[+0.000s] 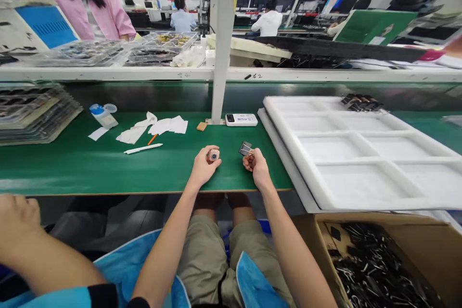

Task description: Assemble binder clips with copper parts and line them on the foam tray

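My left hand is closed around a small square device with a round dark centre and a pinkish-gold rim, above the green mat near its front edge. To the right, my right hand pinches the wire handles of a black binder clip. The clip's dark body points up and left, away from my fingers. The two hands are apart, and the device and the clip do not touch.
A white compartment tray lies at right, black parts at its back. Below it, a cardboard box holds many binder clips. A power bank, white pen, papers and bottle lie behind my hands. Another person's arm is at left.
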The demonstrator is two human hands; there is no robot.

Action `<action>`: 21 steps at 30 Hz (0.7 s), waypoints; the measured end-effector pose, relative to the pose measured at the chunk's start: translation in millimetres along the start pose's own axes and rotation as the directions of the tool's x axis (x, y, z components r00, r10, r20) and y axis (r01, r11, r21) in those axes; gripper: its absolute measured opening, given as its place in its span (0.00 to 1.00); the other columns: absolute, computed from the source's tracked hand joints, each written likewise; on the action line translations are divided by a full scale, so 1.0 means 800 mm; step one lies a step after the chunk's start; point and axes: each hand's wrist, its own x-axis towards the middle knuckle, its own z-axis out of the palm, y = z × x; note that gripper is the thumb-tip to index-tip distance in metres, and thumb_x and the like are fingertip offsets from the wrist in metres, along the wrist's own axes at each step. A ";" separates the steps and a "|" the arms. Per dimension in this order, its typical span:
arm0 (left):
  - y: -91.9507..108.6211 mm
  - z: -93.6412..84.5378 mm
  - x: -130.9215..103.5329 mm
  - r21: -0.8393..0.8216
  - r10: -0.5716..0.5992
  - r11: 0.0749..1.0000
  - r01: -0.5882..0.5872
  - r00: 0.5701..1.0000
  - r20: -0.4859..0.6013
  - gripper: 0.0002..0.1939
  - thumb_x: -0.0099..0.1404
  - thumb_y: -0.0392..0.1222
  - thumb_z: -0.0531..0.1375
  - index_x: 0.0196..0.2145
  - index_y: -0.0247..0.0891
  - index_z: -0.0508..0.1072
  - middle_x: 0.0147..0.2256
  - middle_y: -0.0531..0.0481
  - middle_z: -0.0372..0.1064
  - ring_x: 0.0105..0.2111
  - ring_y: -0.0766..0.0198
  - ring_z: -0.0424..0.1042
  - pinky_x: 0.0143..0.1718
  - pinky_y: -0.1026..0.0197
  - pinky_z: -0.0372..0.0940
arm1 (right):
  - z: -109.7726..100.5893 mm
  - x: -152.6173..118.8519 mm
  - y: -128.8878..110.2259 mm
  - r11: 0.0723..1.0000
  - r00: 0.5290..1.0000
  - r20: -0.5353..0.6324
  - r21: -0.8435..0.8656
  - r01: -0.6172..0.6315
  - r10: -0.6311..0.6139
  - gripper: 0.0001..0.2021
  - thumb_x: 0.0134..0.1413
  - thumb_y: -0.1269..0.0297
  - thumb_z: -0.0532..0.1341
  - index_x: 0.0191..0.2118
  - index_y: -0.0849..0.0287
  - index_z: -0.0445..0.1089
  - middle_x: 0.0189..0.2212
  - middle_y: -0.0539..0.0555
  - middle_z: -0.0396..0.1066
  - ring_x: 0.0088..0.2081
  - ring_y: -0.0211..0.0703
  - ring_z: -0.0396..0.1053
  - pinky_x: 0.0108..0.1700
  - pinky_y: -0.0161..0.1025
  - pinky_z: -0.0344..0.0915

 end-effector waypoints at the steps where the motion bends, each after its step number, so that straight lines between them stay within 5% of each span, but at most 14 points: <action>1: 0.000 -0.006 -0.003 -0.103 -0.065 0.993 0.065 0.998 0.006 0.24 0.57 0.37 0.67 0.51 0.41 0.72 0.44 0.47 0.72 0.36 0.62 0.75 0.36 0.61 0.70 | 0.000 -0.001 0.000 1.000 0.999 0.033 -0.010 0.017 -0.016 0.31 0.61 0.27 0.49 0.32 0.54 0.60 0.23 0.49 0.59 0.22 0.40 0.54 0.24 0.38 0.51; 5: 0.008 -0.020 -0.015 -0.344 -0.206 0.916 0.205 0.978 0.034 0.32 0.50 0.42 0.73 0.53 0.39 0.71 0.43 0.46 0.75 0.33 0.63 0.75 0.30 0.65 0.65 | 0.000 -0.005 -0.001 0.999 0.990 0.134 -0.028 0.045 -0.041 0.30 0.61 0.27 0.50 0.33 0.53 0.58 0.25 0.49 0.58 0.24 0.41 0.54 0.25 0.39 0.51; 10: 0.016 -0.014 -0.021 -0.512 -0.192 0.841 0.177 0.981 0.025 0.26 0.56 0.50 0.72 0.49 0.36 0.75 0.38 0.45 0.78 0.28 0.68 0.70 0.29 0.65 0.62 | 0.003 -0.012 -0.007 0.979 0.969 0.248 -0.192 0.072 -0.022 0.28 0.66 0.31 0.48 0.35 0.54 0.61 0.26 0.49 0.57 0.26 0.41 0.53 0.28 0.39 0.53; 21: 0.018 -0.004 -0.023 -0.421 -0.218 0.882 0.209 0.976 0.028 0.23 0.51 0.50 0.75 0.42 0.35 0.82 0.38 0.42 0.81 0.31 0.63 0.75 0.30 0.64 0.66 | 0.001 -0.010 -0.012 0.931 0.914 0.398 -0.299 0.207 -0.076 0.24 0.74 0.44 0.49 0.32 0.57 0.62 0.27 0.48 0.58 0.29 0.40 0.55 0.33 0.38 0.52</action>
